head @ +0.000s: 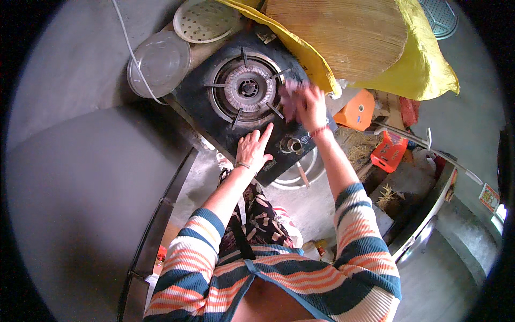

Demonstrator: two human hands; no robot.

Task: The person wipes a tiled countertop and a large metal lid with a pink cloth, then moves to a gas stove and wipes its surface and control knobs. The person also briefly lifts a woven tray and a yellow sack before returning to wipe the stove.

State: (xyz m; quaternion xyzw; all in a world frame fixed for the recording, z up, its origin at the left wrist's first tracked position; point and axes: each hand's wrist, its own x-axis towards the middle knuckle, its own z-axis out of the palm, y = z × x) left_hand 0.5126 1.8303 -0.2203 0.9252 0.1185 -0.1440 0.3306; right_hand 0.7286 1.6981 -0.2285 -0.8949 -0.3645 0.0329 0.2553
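A single-burner gas stove [193, 92] with a black top lies before me. Metal pan supports stand around its ring burner [248, 87]. My right hand [312, 105], blurred, grips a pinkish cloth [290, 98] over the right part of the stove top, beside the burner. My left hand [253, 149] rests on the front of the stove top with index finger and thumb spread, and it holds nothing. Between my hands, nearer the front corner, is the control knob's metal stem [294, 145].
A clear round lid [159, 64] and a perforated steamer plate [206, 20] lie behind the stove's left side. A yellow sack [426, 60] and a round wooden board [342, 36] crowd the back right. Below sits a basin [318, 171]. Orange cartons [356, 110] and straw are at right.
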